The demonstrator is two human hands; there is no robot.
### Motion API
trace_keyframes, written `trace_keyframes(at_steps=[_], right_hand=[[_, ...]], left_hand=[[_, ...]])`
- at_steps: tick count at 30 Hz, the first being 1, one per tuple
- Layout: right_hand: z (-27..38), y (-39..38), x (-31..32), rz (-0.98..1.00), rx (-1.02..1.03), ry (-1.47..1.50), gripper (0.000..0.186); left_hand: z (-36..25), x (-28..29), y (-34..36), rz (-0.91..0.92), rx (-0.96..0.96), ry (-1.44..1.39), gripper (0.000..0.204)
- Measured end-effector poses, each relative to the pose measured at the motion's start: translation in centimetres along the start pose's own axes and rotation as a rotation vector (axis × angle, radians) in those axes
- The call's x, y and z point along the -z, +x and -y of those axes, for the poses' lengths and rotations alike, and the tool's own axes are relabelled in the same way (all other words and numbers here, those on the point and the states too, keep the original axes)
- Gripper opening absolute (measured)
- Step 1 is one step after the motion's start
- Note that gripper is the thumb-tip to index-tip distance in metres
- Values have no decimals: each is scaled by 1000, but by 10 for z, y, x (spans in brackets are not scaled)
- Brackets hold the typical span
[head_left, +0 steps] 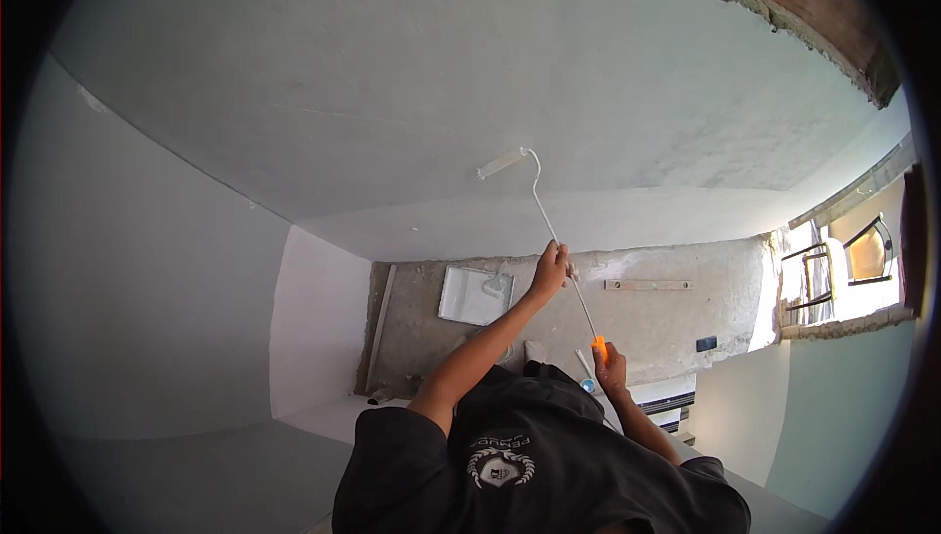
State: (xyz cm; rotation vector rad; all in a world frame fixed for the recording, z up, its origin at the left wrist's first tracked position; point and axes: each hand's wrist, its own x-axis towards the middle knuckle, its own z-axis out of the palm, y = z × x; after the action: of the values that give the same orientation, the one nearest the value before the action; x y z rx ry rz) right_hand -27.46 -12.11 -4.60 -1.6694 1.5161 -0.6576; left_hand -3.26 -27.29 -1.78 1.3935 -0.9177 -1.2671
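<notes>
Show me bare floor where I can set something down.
Free: floor between the straight bar and small dark box, or between the white tray and long left strip. Crowded: the pale stick and blue round item sit close together.

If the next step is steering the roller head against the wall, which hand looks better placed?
Probably the left hand: it grips the thin rod nearer the roller head, whereas the right hand holds the orange handle farther back.
</notes>
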Motion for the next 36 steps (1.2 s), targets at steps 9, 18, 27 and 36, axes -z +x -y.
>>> trace_keyframes(at_steps=[9, 18, 27, 36], right_hand=[[60, 68, -102, 111, 45, 453, 33], [-17, 43, -207, 105, -155, 447, 33], [-72, 18, -240, 232, -334, 282, 34], [6, 121, -196, 137, -73, 215, 30]], left_hand=[[-134, 49, 9, -15, -323, -81, 33], [34, 71, 39, -14, -52, 43, 34], [118, 80, 38, -79, 106, 90, 31], [-29, 96, 54, -91, -224, -56, 31]])
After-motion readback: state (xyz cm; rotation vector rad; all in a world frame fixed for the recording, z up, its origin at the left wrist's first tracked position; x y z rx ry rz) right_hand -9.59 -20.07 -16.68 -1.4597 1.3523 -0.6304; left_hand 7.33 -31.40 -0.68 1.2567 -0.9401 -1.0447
